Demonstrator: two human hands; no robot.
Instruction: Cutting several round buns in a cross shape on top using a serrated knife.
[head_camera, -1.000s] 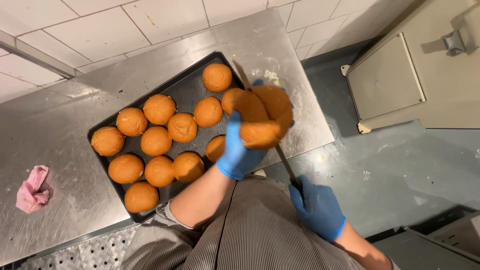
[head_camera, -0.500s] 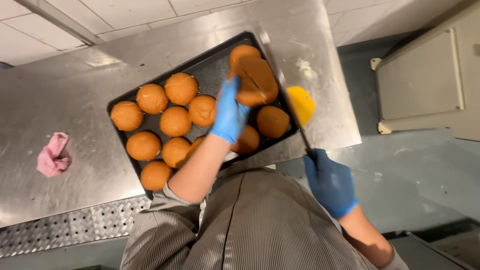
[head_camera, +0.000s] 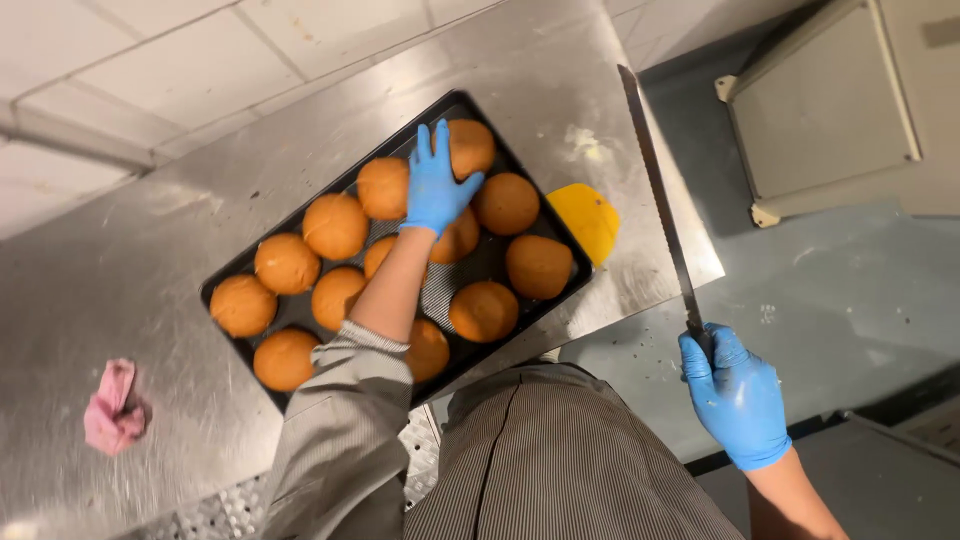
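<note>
A black baking tray (head_camera: 225, 290) lies at an angle on a steel worktable (head_camera: 150, 180), filled with round golden-brown buns. The left hand (head_camera: 436, 180), in a blue glove, reaches out over the tray with its fingers spread, the palm down on the bun at the tray's far corner (head_camera: 470, 147), which shows past the fingertips; another bun (head_camera: 384, 187) lies just beside the hand, and a further one (head_camera: 456, 238) sits partly under the wrist. The right hand (head_camera: 738, 395), also gloved in blue, is well apart from the tray, off the table's edge and above the grey floor (head_camera: 850, 290); it is closed around the handle of a long serrated bread knife (head_camera: 660, 195), whose blade points away from the person and crosses the table's corner beside the tray. A yellow scraper (head_camera: 585, 220) lies on the table, touching or just beside the tray's right rim, between the tray and the knife blade. A crumpled pink cloth (head_camera: 112, 408) rests on the table, well apart from the tray's near left end. A beige cabinet (head_camera: 840, 100) stands beyond the knife, farther from the tray.
</note>
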